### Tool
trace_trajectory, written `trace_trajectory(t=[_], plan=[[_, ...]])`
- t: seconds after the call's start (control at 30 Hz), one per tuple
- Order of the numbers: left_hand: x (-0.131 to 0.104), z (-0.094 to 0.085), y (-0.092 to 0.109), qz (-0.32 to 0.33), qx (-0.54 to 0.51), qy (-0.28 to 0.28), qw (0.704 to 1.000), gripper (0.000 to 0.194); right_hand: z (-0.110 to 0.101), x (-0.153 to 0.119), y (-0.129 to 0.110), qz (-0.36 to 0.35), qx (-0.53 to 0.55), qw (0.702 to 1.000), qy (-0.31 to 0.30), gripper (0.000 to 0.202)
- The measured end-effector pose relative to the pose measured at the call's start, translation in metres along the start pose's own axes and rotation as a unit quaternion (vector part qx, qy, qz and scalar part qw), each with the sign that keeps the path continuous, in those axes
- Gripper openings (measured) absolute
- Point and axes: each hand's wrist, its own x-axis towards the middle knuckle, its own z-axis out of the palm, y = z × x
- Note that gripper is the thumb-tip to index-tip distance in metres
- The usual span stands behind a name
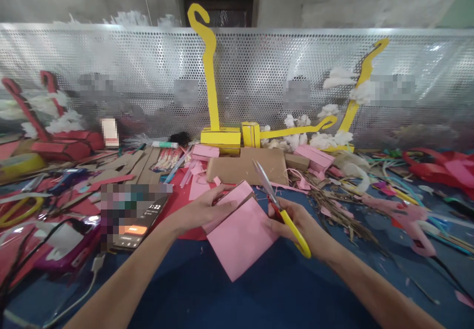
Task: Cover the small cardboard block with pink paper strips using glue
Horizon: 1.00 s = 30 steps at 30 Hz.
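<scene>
Perforated metal panel [148,82] across the back. Blue surface [207,309] in front of it, cluttered along the far edge and both sides. Yellow hook [210,82], tall, upright on a yellow box [221,140] by the panel. Cardboard [252,166] just in front of the box. Pink card [240,245] is mid-surface, between both hands, set at a slant, brown edge showing across its upper part. Left hand [202,211]: grip closed on the card's upper left, thumb on its face. Right hand [301,223]: grip curled around scissors [294,232], thumb also at the card's right edge. Blades point away from the person, beside the card. Glue gun [411,220] lies to my right, pink. Phone [142,220] lies left, screen lit.
</scene>
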Motion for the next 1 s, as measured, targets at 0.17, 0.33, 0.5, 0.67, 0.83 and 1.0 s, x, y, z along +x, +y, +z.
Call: trace_trajectory(t=[0.17, 0.33, 0.5, 0.67, 0.83, 1.0], plan=[[-0.002, -0.001, 0.001, -0.011, -0.008, -0.013, 1.000, 0.066, -0.001, 0.001, 0.001, 0.005, 0.004, 1.000, 0.007, 0.038], [-0.002, -0.004, -0.003, 0.003, -0.005, -0.002, 1.000, 0.063, 0.001, -0.002, -0.003, 0.017, 0.022, 1.000, -0.012, 0.037], [-0.001, -0.006, -0.004, -0.013, 0.033, -0.005, 0.999, 0.064, 0.003, -0.004, -0.007, 0.025, 0.040, 0.998, -0.030, 0.035], [-0.001, -0.009, -0.009, 0.005, 0.025, 0.001, 1.000, 0.069, 0.003, -0.005, -0.003, 0.027, 0.042, 0.998, -0.034, 0.034], [-0.001, -0.008, -0.007, 0.001, 0.045, 0.010, 0.999, 0.074, 0.004, -0.003, -0.001, 0.032, 0.043, 0.998, -0.031, 0.037], [-0.004, -0.006, 0.002, -0.022, 0.049, 0.005, 0.999, 0.077, 0.005, -0.001, 0.000, 0.038, 0.024, 0.999, 0.017, 0.041]])
